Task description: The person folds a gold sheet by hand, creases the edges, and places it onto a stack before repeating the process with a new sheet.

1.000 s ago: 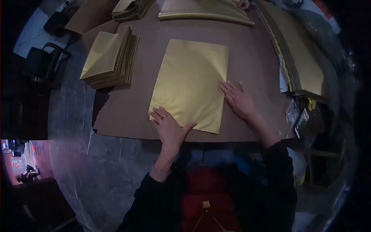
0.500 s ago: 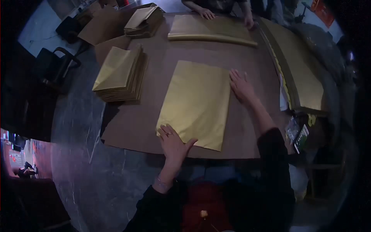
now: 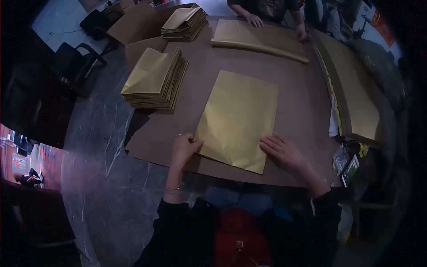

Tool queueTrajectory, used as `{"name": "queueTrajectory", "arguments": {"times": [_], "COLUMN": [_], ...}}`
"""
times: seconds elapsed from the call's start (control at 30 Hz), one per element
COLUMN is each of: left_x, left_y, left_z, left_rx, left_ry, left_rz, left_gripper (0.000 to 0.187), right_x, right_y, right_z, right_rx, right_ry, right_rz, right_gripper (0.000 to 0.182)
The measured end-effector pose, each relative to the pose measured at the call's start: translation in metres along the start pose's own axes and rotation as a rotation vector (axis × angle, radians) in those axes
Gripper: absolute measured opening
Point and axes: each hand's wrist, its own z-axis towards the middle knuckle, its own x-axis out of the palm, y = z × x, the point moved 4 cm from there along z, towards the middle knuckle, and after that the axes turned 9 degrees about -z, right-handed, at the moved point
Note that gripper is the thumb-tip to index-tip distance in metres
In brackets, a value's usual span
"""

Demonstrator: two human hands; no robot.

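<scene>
Sheet [image 3: 240,118], corner hidden by left hand [image 3: 183,149], co-worker [image 3: 269,10] cropped

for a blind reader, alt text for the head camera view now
Left hand pinches the near left corner of a gold paper sheet while the right hand rests at its right edge. Folded stacks sit left on the brown table; a co-worker stands opposite.

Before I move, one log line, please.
left hand: fingers bent at near-left corner of flat gold paper sheet | right hand: open, at right edge | nearer folded gold-paper stack: left of sheet
</scene>
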Motion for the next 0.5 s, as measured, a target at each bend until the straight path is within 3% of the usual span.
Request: {"name": "queueTrajectory", "arguments": {"times": [0.03, 0.1, 0.13, 0.17, 0.27, 0.3, 0.37, 0.4, 0.5], "left_x": [0.002, 0.008, -0.001, 0.000, 0.025, 0.025, 0.029, 0.030, 0.035], "left_y": [0.003, 0.011, -0.022, -0.021, -0.001, 0.000, -0.007, -0.009, -0.001], "left_z": [0.000, -0.001, -0.020, -0.020, -0.015, -0.018, -0.030, -0.036, -0.061], "left_rx": [0.004, 0.011, -0.032, -0.038, -0.331, -0.337, -0.512, -0.476, -0.508], "left_ry": [0.009, 0.028, 0.069, 0.079, 0.316, 0.320, 0.573, 0.651, 0.482], "left_rz": [0.007, -0.906, -1.198, -1.195, -1.918, -1.914, -2.167, -2.171, -2.047], "left_gripper": [0.032, 0.024, 0.019, 0.019, 0.020, 0.020, 0.020, 0.020, 0.021], "right_x": [-0.004, -0.005, -0.006, -0.004, -0.007, -0.002, 0.002, 0.003, 0.029], "right_y": [0.001, 0.000, -0.003, -0.006, -0.011, -0.012, -0.011, -0.010, -0.017], "right_z": [0.001, 0.000, -0.002, -0.002, 0.001, 0.001, 0.006, 0.008, 0.007], "right_rx": [0.017, 0.041, 0.055, 0.067, 0.120, 0.137, 0.145, 0.146, 0.150], "right_ry": [0.005, -0.012, -0.027, 0.001, 0.040, 0.036, -0.014, -0.063, -0.030], "right_rz": [0.050, 0.075, 0.093, 0.134, 0.146, 0.182, 0.198, 0.211, 0.020], "right_gripper": [0.043, 0.042, 0.040, 0.050, 0.054, 0.062, 0.059, 0.057, 0.053]}}
